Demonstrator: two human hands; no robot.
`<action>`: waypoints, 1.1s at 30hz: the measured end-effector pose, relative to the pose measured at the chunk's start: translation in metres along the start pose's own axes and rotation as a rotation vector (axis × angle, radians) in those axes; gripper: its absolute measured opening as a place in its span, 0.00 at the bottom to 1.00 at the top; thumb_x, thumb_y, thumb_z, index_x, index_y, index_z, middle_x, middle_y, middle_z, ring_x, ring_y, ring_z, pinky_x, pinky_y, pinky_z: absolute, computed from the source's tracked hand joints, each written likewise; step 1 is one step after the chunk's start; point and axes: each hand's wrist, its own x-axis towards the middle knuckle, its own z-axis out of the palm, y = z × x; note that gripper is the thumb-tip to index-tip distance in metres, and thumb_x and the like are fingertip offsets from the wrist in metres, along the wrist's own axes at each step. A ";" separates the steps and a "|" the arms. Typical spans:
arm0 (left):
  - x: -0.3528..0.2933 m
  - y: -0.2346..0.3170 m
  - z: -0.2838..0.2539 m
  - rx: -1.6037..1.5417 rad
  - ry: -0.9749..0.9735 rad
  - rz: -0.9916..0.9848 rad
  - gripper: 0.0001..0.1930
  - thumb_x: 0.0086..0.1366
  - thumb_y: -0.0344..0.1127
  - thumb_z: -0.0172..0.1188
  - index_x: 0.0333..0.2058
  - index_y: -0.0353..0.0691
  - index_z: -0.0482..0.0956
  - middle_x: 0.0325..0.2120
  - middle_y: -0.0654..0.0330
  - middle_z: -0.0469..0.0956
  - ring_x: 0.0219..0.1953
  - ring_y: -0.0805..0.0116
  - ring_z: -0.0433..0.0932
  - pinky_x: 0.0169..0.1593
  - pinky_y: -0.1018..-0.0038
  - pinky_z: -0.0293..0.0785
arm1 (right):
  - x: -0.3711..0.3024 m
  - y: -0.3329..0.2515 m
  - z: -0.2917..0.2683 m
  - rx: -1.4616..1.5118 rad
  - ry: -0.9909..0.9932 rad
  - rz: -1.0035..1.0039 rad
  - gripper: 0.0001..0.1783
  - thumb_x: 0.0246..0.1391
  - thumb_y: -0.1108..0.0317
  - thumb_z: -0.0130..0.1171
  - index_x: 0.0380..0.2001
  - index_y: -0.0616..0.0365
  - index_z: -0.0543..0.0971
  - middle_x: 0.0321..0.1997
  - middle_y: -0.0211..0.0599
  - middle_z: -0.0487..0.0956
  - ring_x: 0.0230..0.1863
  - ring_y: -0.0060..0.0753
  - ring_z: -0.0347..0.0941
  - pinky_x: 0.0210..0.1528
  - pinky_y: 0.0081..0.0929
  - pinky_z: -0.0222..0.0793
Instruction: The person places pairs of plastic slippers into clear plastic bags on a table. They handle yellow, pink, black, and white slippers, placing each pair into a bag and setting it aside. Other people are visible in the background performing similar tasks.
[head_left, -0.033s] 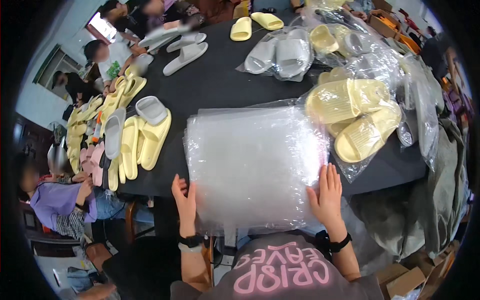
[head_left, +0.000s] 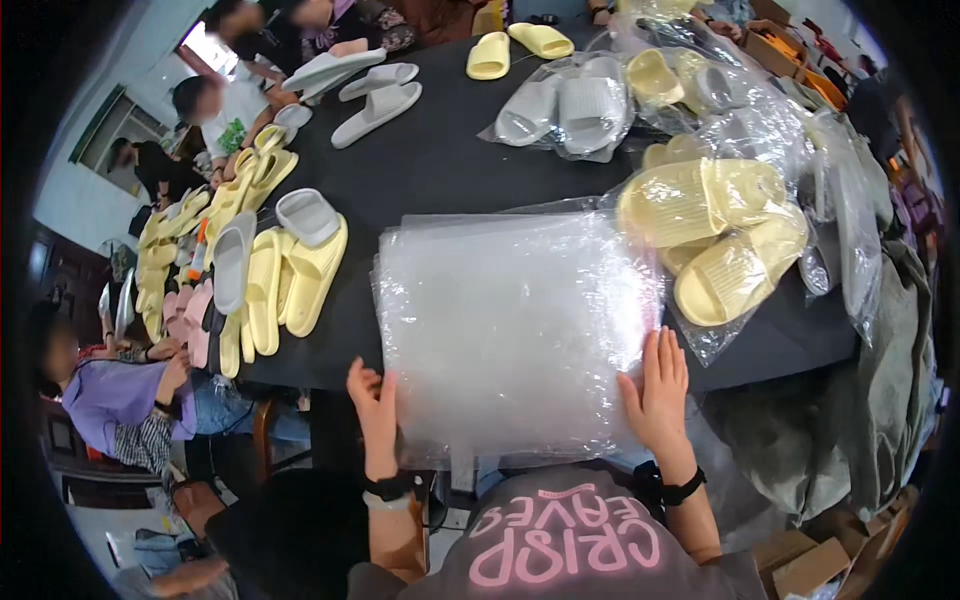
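Squarely at the centre of the clock lies the stack (head_left: 510, 320), a pile of clear plastic on the black table (head_left: 430, 180), its near part hanging over the edge toward 6 o'clock. Its sheets are slightly out of line, and glare whitens the side at 3 o'clock.

At 8 o'clock, the left hand (head_left: 374, 398) stands beside the stack's edge, fingers loosely curled and thumb up along the plastic; whether it grips any, I cannot tell. At 4 o'clock, the right hand (head_left: 657, 385) lies flat along the opposite edge, fingers straight and close together, thumb spread over the plastic. Both wrists wear black bands.

At 2 o'clock, just beside the stack, are bagged yellow slippers (head_left: 735, 285). More bagged slippers, grey (head_left: 592, 105), lie between 12 and 1. A loose yellow pair (head_left: 488, 55) sits far off at 12, and a loose grey pair (head_left: 378, 115) at 11. Between 9 and 10, yellow slippers (head_left: 322, 270) stand near the stack, with a grey slipper (head_left: 306, 216) overlapping one. Farther out, toward 9, are pink slippers (head_left: 197, 325) and a person in purple (head_left: 105, 400). Cardboard boxes (head_left: 810, 572) show at 4 o'clock, below the table.
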 end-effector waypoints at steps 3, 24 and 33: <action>-0.023 -0.021 -0.008 -0.091 -0.087 -0.264 0.37 0.65 0.41 0.67 0.64 0.34 0.55 0.53 0.53 0.67 0.51 0.66 0.69 0.55 0.69 0.69 | -0.001 0.003 0.004 -0.028 0.012 -0.023 0.42 0.61 0.54 0.55 0.69 0.70 0.56 0.73 0.63 0.56 0.75 0.62 0.48 0.74 0.55 0.41; 0.032 0.084 -0.030 -0.485 -0.375 -0.312 0.19 0.66 0.35 0.62 0.51 0.31 0.75 0.39 0.57 0.81 0.36 0.70 0.81 0.39 0.75 0.78 | 0.018 -0.009 0.003 0.222 -0.019 -0.131 0.39 0.60 0.57 0.58 0.65 0.76 0.61 0.67 0.71 0.62 0.70 0.68 0.55 0.70 0.51 0.50; 0.083 0.005 -0.033 -0.506 -0.395 -0.339 0.23 0.68 0.38 0.61 0.57 0.35 0.71 0.43 0.58 0.79 0.40 0.68 0.80 0.42 0.72 0.77 | 0.094 -0.027 0.024 0.475 -0.044 -0.151 0.41 0.58 0.61 0.60 0.69 0.67 0.57 0.71 0.70 0.56 0.70 0.68 0.55 0.70 0.47 0.54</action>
